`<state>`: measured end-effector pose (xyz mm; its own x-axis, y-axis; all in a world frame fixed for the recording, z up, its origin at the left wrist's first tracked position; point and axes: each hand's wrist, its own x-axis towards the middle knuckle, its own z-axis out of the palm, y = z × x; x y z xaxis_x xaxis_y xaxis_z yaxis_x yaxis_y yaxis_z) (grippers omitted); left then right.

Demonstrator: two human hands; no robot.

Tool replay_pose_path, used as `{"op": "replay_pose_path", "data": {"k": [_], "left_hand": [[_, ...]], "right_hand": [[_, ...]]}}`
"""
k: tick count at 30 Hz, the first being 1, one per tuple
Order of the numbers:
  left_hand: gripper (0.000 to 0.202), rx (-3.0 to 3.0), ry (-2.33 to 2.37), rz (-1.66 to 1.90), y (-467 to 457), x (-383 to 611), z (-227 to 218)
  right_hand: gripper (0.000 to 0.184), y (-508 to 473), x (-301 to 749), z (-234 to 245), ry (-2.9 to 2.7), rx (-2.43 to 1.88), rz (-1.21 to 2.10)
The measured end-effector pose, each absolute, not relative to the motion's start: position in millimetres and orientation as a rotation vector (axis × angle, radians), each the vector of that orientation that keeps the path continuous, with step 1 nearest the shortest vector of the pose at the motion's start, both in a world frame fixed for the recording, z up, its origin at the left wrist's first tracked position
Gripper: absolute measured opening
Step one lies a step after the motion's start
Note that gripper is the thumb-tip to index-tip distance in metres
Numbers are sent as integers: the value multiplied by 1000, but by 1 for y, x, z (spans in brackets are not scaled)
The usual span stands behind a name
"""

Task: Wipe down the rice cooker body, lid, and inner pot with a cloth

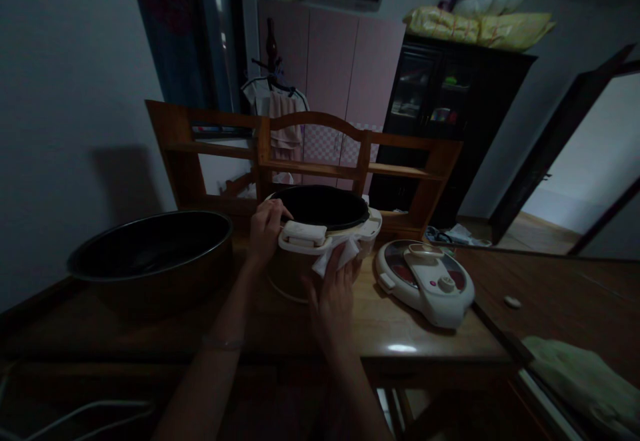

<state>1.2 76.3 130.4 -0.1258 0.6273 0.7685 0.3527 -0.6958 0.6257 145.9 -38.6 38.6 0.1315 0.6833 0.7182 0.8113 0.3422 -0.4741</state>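
In the middle of the wooden desk stands a rice cooker base [295, 271], lidless, with a dark round opening and a pale rim. My left hand [266, 228] rests on the rim's left side, its fingers bent over the edge beside the white front handle [305, 233]. With my right hand [336, 288] I press a folded white tissue [343, 254] against the cooker's front right side, just under the rim. To the right lies the cooker's white lid [427, 281], with a glass window, a handle and a knob. A large dark inner pot [155, 254] sits at the left.
A wooden shelf rack [315, 166] rises at the back of the desk [370, 341]. A small white object [512, 302] lies on the brown surface to the right, near a pale green cloth [585, 374]. A wall bounds the left side.
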Motion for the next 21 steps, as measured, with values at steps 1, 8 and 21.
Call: {"op": "replay_pose_path", "data": {"k": [1, 8, 21], "left_hand": [[44, 1920, 1097, 1916, 76, 1, 130], [44, 1915, 1105, 1897, 75, 1, 131], [44, 1914, 1091, 1916, 74, 2, 132]], "right_hand": [[89, -38, 148, 37, -1598, -1379, -166], [71, -45, 155, 32, -1585, -1230, -52], [45, -31, 157, 5, -1383, -1141, -156]]}}
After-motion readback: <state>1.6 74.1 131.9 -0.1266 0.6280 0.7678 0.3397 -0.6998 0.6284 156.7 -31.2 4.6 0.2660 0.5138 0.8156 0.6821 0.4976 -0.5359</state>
